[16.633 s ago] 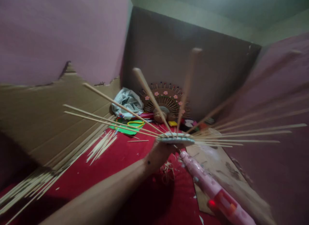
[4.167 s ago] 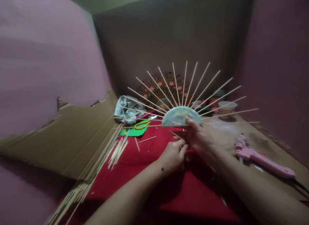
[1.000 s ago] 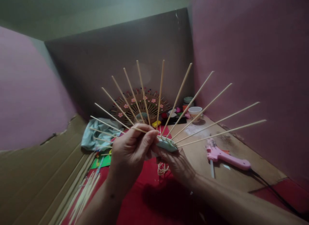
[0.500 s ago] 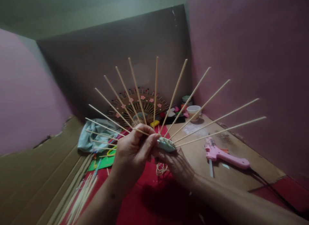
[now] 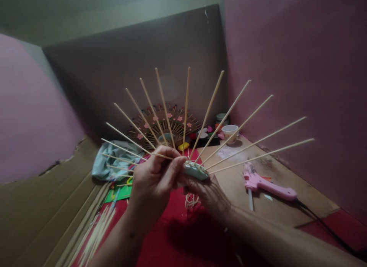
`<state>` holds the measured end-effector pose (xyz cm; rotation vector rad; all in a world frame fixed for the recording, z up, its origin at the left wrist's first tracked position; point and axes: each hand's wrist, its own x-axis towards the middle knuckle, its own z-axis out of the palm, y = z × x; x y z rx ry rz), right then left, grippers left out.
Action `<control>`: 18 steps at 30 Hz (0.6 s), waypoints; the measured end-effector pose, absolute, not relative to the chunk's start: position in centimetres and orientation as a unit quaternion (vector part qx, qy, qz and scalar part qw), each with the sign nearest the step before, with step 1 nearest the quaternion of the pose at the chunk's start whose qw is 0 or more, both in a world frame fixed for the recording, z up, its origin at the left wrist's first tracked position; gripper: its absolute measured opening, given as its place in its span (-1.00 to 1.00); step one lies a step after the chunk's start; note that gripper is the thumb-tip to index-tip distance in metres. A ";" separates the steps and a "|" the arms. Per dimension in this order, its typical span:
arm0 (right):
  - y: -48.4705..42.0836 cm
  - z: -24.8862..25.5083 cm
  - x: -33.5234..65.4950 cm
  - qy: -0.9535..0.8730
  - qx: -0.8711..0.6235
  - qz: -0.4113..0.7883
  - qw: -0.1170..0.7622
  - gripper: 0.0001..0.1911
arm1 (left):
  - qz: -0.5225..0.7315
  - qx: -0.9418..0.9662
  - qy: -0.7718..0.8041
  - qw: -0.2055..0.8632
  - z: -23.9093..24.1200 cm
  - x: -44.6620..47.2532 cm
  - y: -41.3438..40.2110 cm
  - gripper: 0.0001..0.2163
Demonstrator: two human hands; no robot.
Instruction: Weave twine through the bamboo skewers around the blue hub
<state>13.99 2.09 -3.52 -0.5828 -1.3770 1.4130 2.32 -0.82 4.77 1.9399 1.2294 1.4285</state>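
Note:
Between my hands is a fan-shaped frame made of a pale blue-green curved base point(image 5: 195, 171) with several thin bamboo sticks point(image 5: 212, 102) spreading out from it. My left hand point(image 5: 157, 173) is closed, thumb and forefinger pinched at the base where the sticks meet, covering its left part. From below and the right, my right hand point(image 5: 205, 192) is closed around the underside of the base; most of its fingers are hidden. A small tangle of pale string point(image 5: 191, 201) shows below the hands.
A finished-looking fan with pink flowers point(image 5: 169, 121) stands at the back. On the right lie a pink glue gun point(image 5: 271, 186) with its cord and a paper cup point(image 5: 229, 133). At left are a blue cloth point(image 5: 113, 161), loose sticks point(image 5: 97, 236) and cardboard point(image 5: 31, 217).
My left hand has shifted slightly left along the base, uncovering a little more of it. The sticks have tilted very slightly; my right hand stays nearly still.

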 end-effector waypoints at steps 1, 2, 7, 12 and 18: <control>2.0 -3.4 14.0 -0.572 -0.244 0.589 0.516 -0.83 | 0.523 0.695 0.440 0.221 4.9 2.3 -0.9 -0.90; 2.0 -3.2 14.0 -0.572 -0.246 0.589 0.516 -0.83 | 0.528 0.693 0.436 0.225 4.9 2.2 -1.0 -0.91; 1.8 -3.1 14.0 -0.577 -0.256 0.583 0.512 -0.86 | 0.508 0.704 0.442 0.228 4.5 2.1 -0.7 -0.88; 2.0 -3.5 13.9 -0.589 -0.272 0.569 0.506 -0.81 | 0.498 0.710 0.450 0.214 4.3 2.0 -0.4 -0.87; 2.2 -4.1 13.8 -0.569 -0.253 0.590 0.514 -0.83 | 0.494 0.714 0.445 0.218 4.4 2.1 -0.5 -0.87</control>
